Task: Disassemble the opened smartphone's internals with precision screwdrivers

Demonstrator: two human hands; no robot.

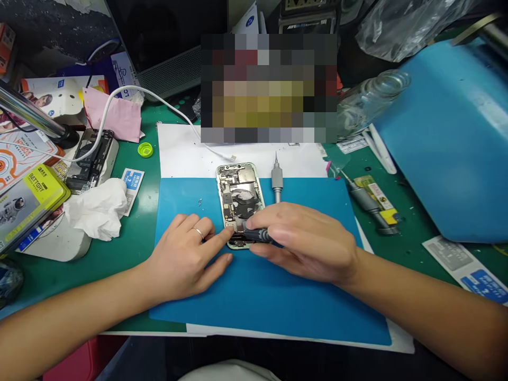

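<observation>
An opened smartphone (pixel 245 193) lies on the blue mat (pixel 222 296), its circuit board and inner parts bare. My left hand (pixel 190 251), with a ring on one finger, holds nothing; its index fingertip presses the phone's lower left edge, the thumb apart from it. My right hand (pixel 305 241) is closed on a black tool with a ribbed grip (pixel 257 234), held low over the phone's bottom part. The tool's working end is hard to make out. Just beyond that hand is a grey precision screwdriver (pixel 277 177), pointing away. Tiny screws (pixel 200 201) lie left of the phone.
A white cable (pixel 159 98) arches over to white paper (pixel 178 151) behind the phone. On the left are another opened phone (pixel 90 159), crumpled tissue (pixel 99 209) and a battery box (pixel 35 206). A glass jar (pixel 369 103) and a second screwdriver (pixel 367 203) are right.
</observation>
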